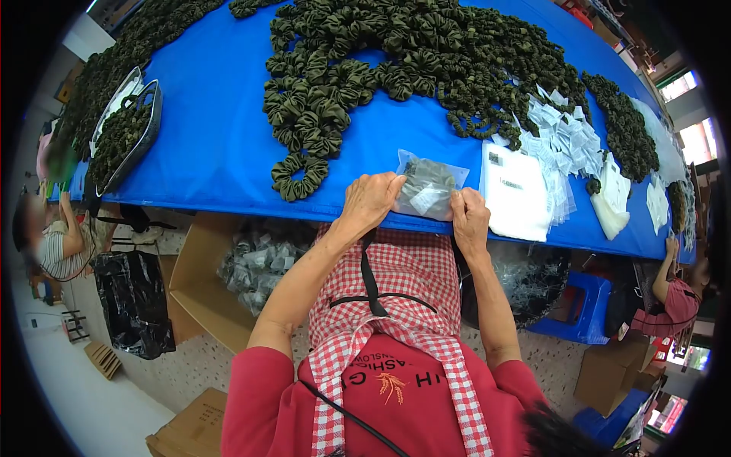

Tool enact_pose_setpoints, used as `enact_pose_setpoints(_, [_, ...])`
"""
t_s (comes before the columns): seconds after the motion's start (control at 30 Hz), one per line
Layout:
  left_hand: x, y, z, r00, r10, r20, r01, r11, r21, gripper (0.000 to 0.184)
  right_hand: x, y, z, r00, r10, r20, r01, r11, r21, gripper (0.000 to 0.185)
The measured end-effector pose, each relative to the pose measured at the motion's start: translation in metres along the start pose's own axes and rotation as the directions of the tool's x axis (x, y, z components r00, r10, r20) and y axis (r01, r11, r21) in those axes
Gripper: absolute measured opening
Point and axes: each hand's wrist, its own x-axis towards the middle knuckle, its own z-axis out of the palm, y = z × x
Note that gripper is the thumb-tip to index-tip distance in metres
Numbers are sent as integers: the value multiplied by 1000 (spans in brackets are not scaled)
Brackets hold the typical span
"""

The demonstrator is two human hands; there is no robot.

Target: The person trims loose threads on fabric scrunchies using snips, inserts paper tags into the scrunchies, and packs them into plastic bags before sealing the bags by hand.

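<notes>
A cluttered room [194, 362], with other people [65, 247] at both sides, is surrounding a blue tabletop [209, 114] that is carrying long heaps of dark green scrunchies [308, 110] and a flat white stack [518, 202]. At its near edge, the left hand [371, 199] and right hand [470, 217] are pinching a filled clear bag [428, 189] from opposite sides; were that grip loosening, the slick plastic could be sliding onto the checked apron [411, 263].

Two hands [370, 199] here, one clear bag [425, 190] between them, one basket [155, 122] out left, one blue stool [591, 306] at right, green scrunchies [304, 107] beyond counting!
</notes>
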Motion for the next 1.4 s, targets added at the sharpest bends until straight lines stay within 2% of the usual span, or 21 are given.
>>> enact_pose_setpoints(0.07, [4,1,-2,1000,-15,12,14,999,34,40,5,-9,-2,1000,28,14,-27,999,-31,22])
enact_pose_setpoints(0.13, [7,5,-7,996,-84,36,85,996,-19,41,11,-22,-6,976,218,-21,-218,959,-182,14])
enact_pose_setpoints(0.17, [8,8,-8,997,-73,18,73,997,-17,41,11,-16,-3,988,115,-107,-141,947,-288,29])
enact_pose_setpoints(0.27, [8,8,-3,987,-65,-144,60,997,-41,35,11,-7,6,991,-102,-81,60,910,-411,35])
enact_pose_setpoints(0.33, [8,2,-7,995,-92,-27,85,978,-190,33,14,-10,11,987,-148,-64,109,905,-412,42])
enact_pose_setpoints(0.4, [3,-11,-4,999,-26,-20,20,962,-274,31,18,-14,13,985,-164,-54,131,913,-386,44])
enact_pose_setpoints(0.47, [-10,-7,-4,989,70,-132,-109,942,-316,27,20,-23,19,988,-152,-35,131,929,-347,46])
enact_pose_setpoints(0.5, [-17,-8,-5,999,15,-52,-44,775,-631,24,20,-25,26,974,-228,-12,217,941,-261,47])
enact_pose_setpoints(0.53, [-24,-11,-7,999,-10,48,46,508,-860,22,20,-30,32,953,-304,6,300,938,-172,48])
enact_pose_setpoints(0.6, [-41,-37,-21,1000,-12,-2,4,549,-836,24,25,-46,41,927,-376,0,375,922,-94,48])
enact_pose_setpoints(0.67, [-77,-44,-62,994,-103,22,65,435,-898,25,29,-65,42,928,-263,265,258,965,55,47])
enact_pose_setpoints(0.73, [-121,-77,-110,990,-139,27,99,549,-830,23,54,-72,47,903,-328,277,342,940,-5,39])
enact_pose_setpoints(0.8, [-164,-116,-159,952,-276,131,300,762,-574,17,83,-68,54,899,-370,235,395,916,-70,36])
enact_pose_setpoints(0.87, [-181,-119,-176,936,-296,-190,189,879,-438,14,113,-51,77,889,-438,134,450,891,-68,30])
enact_pose_setpoints(0.93, [-163,-81,-182,886,-74,-459,90,996,13,15,127,-68,85,891,-396,221,416,908,-52,27])
enact_pose_setpoints(1.0, [-132,-67,-161,894,216,-394,-115,958,263,24,130,-81,104,901,-367,232,389,919,-55,28])
enact_pose_setpoints(1.07, [-92,-57,-128,847,460,-268,-250,788,563,37,129,-74,111,850,-510,128,516,857,-13,25])
enact_pose_setpoints(1.2, [-42,-73,-88,843,498,-203,-304,752,585,48,131,-49,79,887,-435,157,462,835,-300,22])
enact_pose_setpoints(1.27, [-29,-71,-81,871,455,-184,-338,828,447,48,138,-27,43,940,-340,-6,270,757,-595,22])
enact_pose_setpoints(1.33, [-15,-63,-70,847,491,-203,-383,829,408,43,141,-9,21,969,-241,-60,131,701,-701,19])
enact_pose_setpoints(1.4, [-1,-57,-54,827,491,-274,-447,869,211,37,142,31,17,964,-268,-6,194,713,-674,20])
